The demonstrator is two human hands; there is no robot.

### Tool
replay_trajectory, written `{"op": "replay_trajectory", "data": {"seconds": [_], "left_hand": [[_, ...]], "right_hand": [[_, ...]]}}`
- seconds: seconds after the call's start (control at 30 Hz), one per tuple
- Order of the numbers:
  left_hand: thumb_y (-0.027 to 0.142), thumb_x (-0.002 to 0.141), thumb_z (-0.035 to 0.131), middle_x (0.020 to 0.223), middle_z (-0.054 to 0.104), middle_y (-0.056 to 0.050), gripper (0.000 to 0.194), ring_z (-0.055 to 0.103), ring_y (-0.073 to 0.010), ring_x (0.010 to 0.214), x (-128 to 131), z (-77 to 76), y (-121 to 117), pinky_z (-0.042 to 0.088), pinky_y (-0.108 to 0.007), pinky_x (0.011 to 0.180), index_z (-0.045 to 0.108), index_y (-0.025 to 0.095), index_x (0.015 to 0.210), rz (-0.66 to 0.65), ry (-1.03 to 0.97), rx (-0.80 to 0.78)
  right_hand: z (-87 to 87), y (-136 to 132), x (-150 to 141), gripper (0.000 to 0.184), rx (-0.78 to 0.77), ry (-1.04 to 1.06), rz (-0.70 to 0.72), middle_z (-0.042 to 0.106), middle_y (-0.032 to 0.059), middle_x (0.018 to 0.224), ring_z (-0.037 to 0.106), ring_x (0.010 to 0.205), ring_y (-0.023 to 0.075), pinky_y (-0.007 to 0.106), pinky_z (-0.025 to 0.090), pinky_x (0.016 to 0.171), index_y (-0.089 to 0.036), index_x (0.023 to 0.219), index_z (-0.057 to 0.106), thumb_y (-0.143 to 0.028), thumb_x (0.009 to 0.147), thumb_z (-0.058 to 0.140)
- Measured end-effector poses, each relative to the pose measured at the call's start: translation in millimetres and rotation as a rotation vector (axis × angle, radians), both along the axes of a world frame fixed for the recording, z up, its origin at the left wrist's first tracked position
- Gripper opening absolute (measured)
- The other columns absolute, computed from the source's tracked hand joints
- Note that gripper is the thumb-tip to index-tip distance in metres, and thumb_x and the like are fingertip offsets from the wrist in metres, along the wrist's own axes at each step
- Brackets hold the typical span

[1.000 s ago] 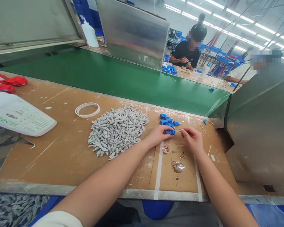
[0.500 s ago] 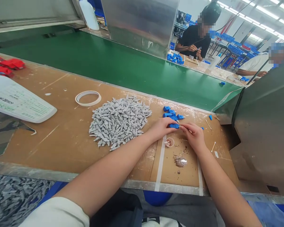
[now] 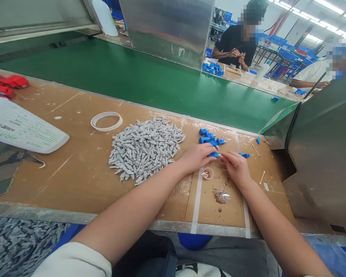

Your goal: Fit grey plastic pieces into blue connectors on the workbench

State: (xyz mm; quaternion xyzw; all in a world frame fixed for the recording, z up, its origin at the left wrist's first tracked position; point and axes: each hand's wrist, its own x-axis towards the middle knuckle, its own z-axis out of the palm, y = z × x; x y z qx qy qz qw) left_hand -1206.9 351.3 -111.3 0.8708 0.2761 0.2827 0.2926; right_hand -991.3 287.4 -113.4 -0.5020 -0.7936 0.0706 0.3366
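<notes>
My left hand point(image 3: 198, 156) is closed round a small blue plastic piece point(image 3: 213, 154) with a pale tip pointing right. At that tip, the fingers of my right hand point(image 3: 237, 166) are pinched together; whatever they hold is too small to make out. Several similar blue pieces point(image 3: 208, 138) lie just beyond my left hand, and another blue piece point(image 3: 244, 155) rests beside the right one. Below the hands stand a small round cup point(image 3: 208, 173) with pinkish contents and a clear glass-like container point(image 3: 222, 196), with dark crumbs scattered around them.
A heap of grey plastic pieces point(image 3: 147, 148) lies left of my hands, near a tape roll point(image 3: 106, 121). Beyond the bench runs a green belt point(image 3: 161, 86). A metal panel point(image 3: 325, 161) bounds the right side. Two people sit across the belt. Cotton swabs point(image 3: 262, 177) lie at right.
The view has shifted slightly. My hands stay together at the blue piece's tip, with the right fingers slightly repositioned. More of the blue piece beside my right hand now shows.
</notes>
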Motion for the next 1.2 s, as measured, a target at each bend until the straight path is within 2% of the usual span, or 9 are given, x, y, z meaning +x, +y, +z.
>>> {"op": "replay_trajectory", "data": {"seconds": [0.23, 0.33, 0.43, 0.53, 0.6, 0.67, 0.77, 0.83, 1.2], "left_hand": [[0.031, 0.097, 0.062, 0.107, 0.07, -0.007, 0.018, 0.067, -0.0239, 0.101, -1, -1.3, 2, 0.051, -0.034, 0.09, 0.072, 0.022, 0.109, 0.024, 0.002, 0.005], [0.032, 0.096, 0.064, 0.111, 0.071, -0.007, 0.019, 0.067, -0.025, 0.104, -2, -0.9, 6, 0.051, -0.035, 0.091, 0.072, 0.023, 0.111, 0.04, 0.066, 0.033], [0.029, 0.095, 0.066, 0.115, 0.071, -0.008, 0.023, 0.065, -0.0274, 0.107, -4, 5.0, 10, 0.05, -0.038, 0.093, 0.072, 0.022, 0.116, 0.094, 0.186, 0.132], [0.026, 0.093, 0.068, 0.13, 0.066, -0.01, 0.034, 0.06, -0.03, 0.117, -11, 16.3, 8, 0.046, -0.043, 0.1, 0.068, 0.022, 0.128, 0.182, 0.237, 0.24], [0.027, 0.092, 0.071, 0.133, 0.064, -0.01, 0.037, 0.057, -0.0299, 0.121, -20, 24.7, 5, 0.043, -0.044, 0.104, 0.068, 0.024, 0.129, 0.169, 0.24, 0.253], [0.03, 0.09, 0.072, 0.13, 0.064, -0.007, 0.034, 0.056, -0.0288, 0.122, -29, 31.5, 3, 0.041, -0.043, 0.105, 0.07, 0.027, 0.124, 0.1, 0.258, 0.232], [0.036, 0.088, 0.075, 0.122, 0.064, -0.006, 0.031, 0.055, -0.0277, 0.12, -41, 36.2, 0, 0.039, -0.041, 0.103, 0.072, 0.029, 0.118, 0.019, 0.308, 0.187], [0.041, 0.086, 0.076, 0.119, 0.063, -0.005, 0.031, 0.054, -0.0274, 0.118, -44, 36.2, 0, 0.038, -0.039, 0.101, 0.073, 0.028, 0.115, -0.01, 0.341, 0.154], [0.048, 0.079, 0.084, 0.119, 0.059, -0.007, 0.04, 0.053, -0.0301, 0.118, -41, 39.3, -5, 0.035, -0.039, 0.097, 0.07, 0.026, 0.109, -0.012, 0.487, 0.22]], "right_hand": [[-4.0, 5, -1, 0.035, 0.017, 0.011, 0.01, 0.069, 0.0086, 0.084, 0.063, 0.075, 0.0222, 0.034, 0.05, 0.068, -0.021, 0.104, 0.075, -0.036, 0.109, 0.044], [-3.1, 8, -2, 0.036, -0.027, -0.012, 0.001, 0.07, 0.0094, 0.088, 0.066, 0.083, 0.0246, 0.036, 0.053, 0.074, -0.022, 0.11, 0.076, -0.038, 0.11, 0.043], [6.7, 5, -2, 0.034, -0.007, 0.029, -0.039, 0.072, 0.0117, 0.102, 0.066, 0.099, 0.0284, 0.042, 0.053, 0.087, -0.022, 0.122, 0.072, -0.041, 0.109, 0.047], [19.1, -5, -3, 0.038, -0.08, 0.105, 0.157, 0.071, 0.0098, 0.117, 0.064, 0.109, 0.028, 0.044, 0.052, 0.096, -0.025, 0.13, 0.066, -0.047, 0.1, 0.067], [23.2, -11, -7, 0.052, -0.218, 0.088, 0.332, 0.07, 0.008, 0.119, 0.064, 0.108, 0.0263, 0.041, 0.053, 0.095, -0.027, 0.134, 0.064, -0.049, 0.09, 0.08], [22.8, -14, -12, 0.057, -0.309, 0.043, 0.394, 0.07, 0.0077, 0.116, 0.065, 0.105, 0.0254, 0.039, 0.053, 0.093, -0.026, 0.135, 0.064, -0.047, 0.086, 0.084], [18.7, -13, -19, 0.046, -0.343, 0.031, 0.419, 0.07, 0.0062, 0.102, 0.066, 0.095, 0.0238, 0.036, 0.053, 0.087, -0.024, 0.13, 0.068, -0.044, 0.09, 0.081], [16.8, -12, -21, 0.041, -0.357, 0.075, 0.429, 0.07, 0.0065, 0.1, 0.065, 0.093, 0.023, 0.035, 0.053, 0.085, -0.023, 0.126, 0.071, -0.046, 0.093, 0.077], [15.0, -12, -25, 0.04, -0.391, 0.098, 0.414, 0.068, 0.0066, 0.099, 0.063, 0.09, 0.0218, 0.032, 0.05, 0.081, -0.021, 0.122, 0.069, -0.053, 0.1, 0.064]]}}
